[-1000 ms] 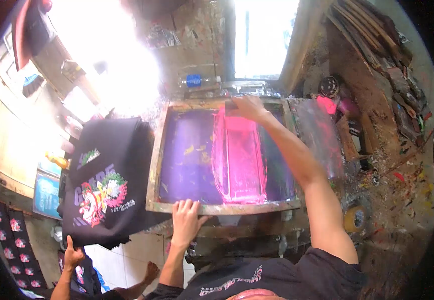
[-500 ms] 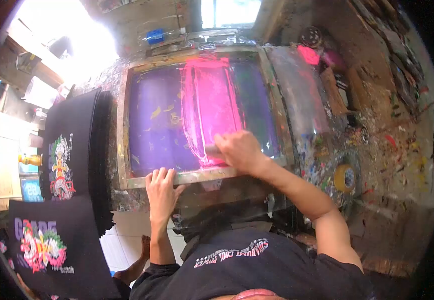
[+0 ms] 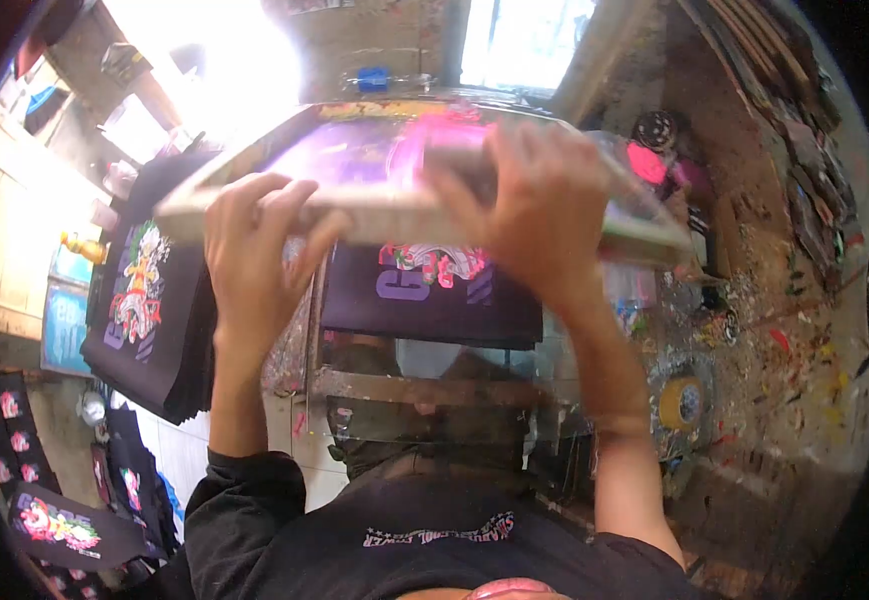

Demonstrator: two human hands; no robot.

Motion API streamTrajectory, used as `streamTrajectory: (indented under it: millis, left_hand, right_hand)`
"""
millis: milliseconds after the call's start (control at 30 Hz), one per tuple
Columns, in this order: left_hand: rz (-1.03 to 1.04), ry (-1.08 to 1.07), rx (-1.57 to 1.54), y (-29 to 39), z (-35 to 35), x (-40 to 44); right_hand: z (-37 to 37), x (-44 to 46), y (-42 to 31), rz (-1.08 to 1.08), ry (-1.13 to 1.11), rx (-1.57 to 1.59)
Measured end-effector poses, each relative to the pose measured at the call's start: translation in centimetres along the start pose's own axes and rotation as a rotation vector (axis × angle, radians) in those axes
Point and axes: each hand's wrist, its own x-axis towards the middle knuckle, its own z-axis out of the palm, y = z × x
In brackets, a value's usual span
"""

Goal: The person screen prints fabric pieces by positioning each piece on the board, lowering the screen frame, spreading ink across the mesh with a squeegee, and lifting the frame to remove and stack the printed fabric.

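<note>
A wooden screen printing frame [image 3: 384,222] is tilted up, its near edge raised off the table. My left hand [image 3: 259,240] is closed over the left part of that edge. My right hand [image 3: 549,205], blurred by motion, grips a squeegee [image 3: 457,165] at the right part of the same edge; whether its fingers also hold the frame is hard to tell. Pink ink [image 3: 444,130] shows on the purple mesh. Beneath the raised edge lies a black fabric piece [image 3: 424,312] with a colourful print, its far part hidden by the frame.
At the left hangs a thick stack of printed black fabric [image 3: 149,345]. More printed pieces [image 3: 59,525] lie lower left. A roll of tape [image 3: 681,402] sits on the paint-spattered surface at right. Beyond the frame is a blue-capped clear bottle [image 3: 372,80].
The frame's near edge has come up from the table, uncovering the printed black fabric. My left hand rose with it. My right hand moved up and right with the squeegee. The view shifted.
</note>
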Motion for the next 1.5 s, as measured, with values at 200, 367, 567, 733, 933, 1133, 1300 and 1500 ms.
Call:
streamTrajectory:
  millis: [200, 367, 567, 733, 933, 1133, 1300, 1500]
  left_hand:
    - [-0.007, -0.813, -0.381, 3.7, 8.5, -14.3]
    - [-0.168, -0.815, -0.330, 2.9, 9.1, -17.7]
    - [-0.097, -0.658, -0.219, 3.0, 9.4, -19.2]
    - [-0.123, -0.715, -0.182, 3.0, 9.1, -17.6]
    - [-0.484, -0.012, 0.183, -1.3, 0.0, -22.1]
    - [-0.671, -0.164, -0.131, -5.6, -5.2, -25.8]
    - [-0.889, -0.071, -0.426, -3.5, -7.7, -19.2]
    - [-0.854, 0.223, -0.617, -10.0, -7.1, -13.8]
  right_hand:
    - [-3.6, 14.8, 2.7, 0.306, -0.421, 0.003]
    - [1.5, 20.4, 9.3, 0.221, -0.401, 0.032]
    - [11.2, 26.5, 21.6, -0.073, -0.266, 0.088]
    - [10.6, 26.3, 20.6, -0.003, -0.245, 0.196]
    - [5.7, 25.4, 15.2, 0.178, -0.384, 0.162]
    - [7.3, 26.3, 18.1, 0.185, -0.449, 0.052]
    - [5.3, 25.8, 15.6, 0.259, -0.437, 0.086]
    - [5.0, 24.1, 13.7, 0.139, -0.200, 0.205]
